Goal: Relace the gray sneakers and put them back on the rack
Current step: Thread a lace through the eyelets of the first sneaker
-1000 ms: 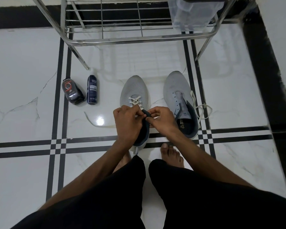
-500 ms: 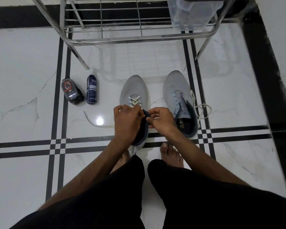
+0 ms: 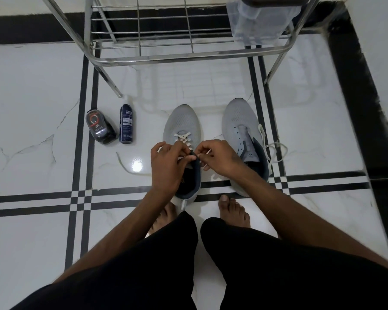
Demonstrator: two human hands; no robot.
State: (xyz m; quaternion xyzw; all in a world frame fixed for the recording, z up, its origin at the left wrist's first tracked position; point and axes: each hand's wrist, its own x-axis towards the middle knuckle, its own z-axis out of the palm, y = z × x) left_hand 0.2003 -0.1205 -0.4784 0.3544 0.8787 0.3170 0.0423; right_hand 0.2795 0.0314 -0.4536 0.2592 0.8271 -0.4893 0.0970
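Observation:
Two gray sneakers stand on the white floor below the metal rack [image 3: 188,55]. The left sneaker [image 3: 182,121] has a white lace [image 3: 184,137] crossed through its front eyelets. My left hand [image 3: 168,164] grips the lace at the sneaker's left side, over the tongue. My right hand [image 3: 220,157] pinches the other lace end at the right side. The right sneaker [image 3: 240,121] has bare eyelets, and a loose white lace [image 3: 271,148] lies along its right side.
A dark spray can [image 3: 126,124] and a black shoe-polish pack [image 3: 100,127] lie on the floor to the left. A clear plastic box [image 3: 262,21] sits on the rack's right end. My bare feet [image 3: 233,211] are behind the sneakers. Black floor border at right.
My hands have drawn slightly apart at the top of the left sneaker, pulling the lace ends outward. The sneakers have stayed in place.

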